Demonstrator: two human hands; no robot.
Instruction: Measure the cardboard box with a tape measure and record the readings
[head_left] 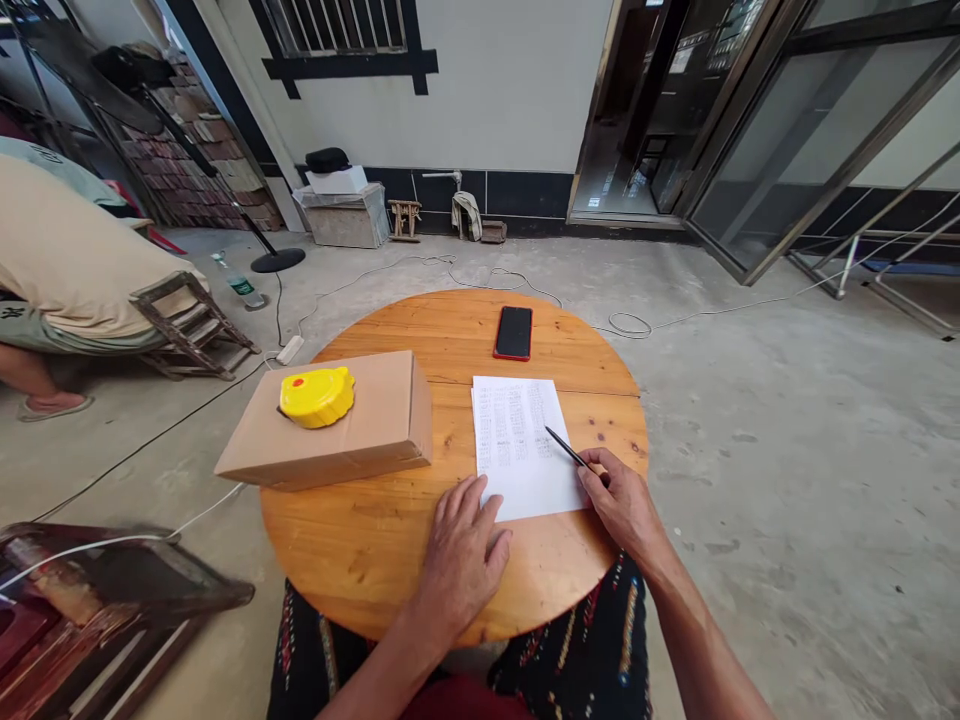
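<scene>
White paper [525,490] covered with rows of small handwriting lies on a round wooden table [360,550]. My right hand [622,500] grips a black pen [566,447] at the sheet's right edge, its tip over the right side of the writing. Fingers spread, my left hand [465,550] rests flat at the lower left corner of the paper, partly on the table. Beyond the sheet is a dark-screened phone [514,333] with a red edge. To the left stands a closed cardboard box [375,430], with a yellow tape measure [318,397] on top.
At the left a person [82,260] sits bent over near a small wooden stool [195,325]. A water bottle [240,283] and a black stand base [277,260] are on the floor. Cables [150,440] run across the concrete. A dark wooden chair [112,610] is at lower left.
</scene>
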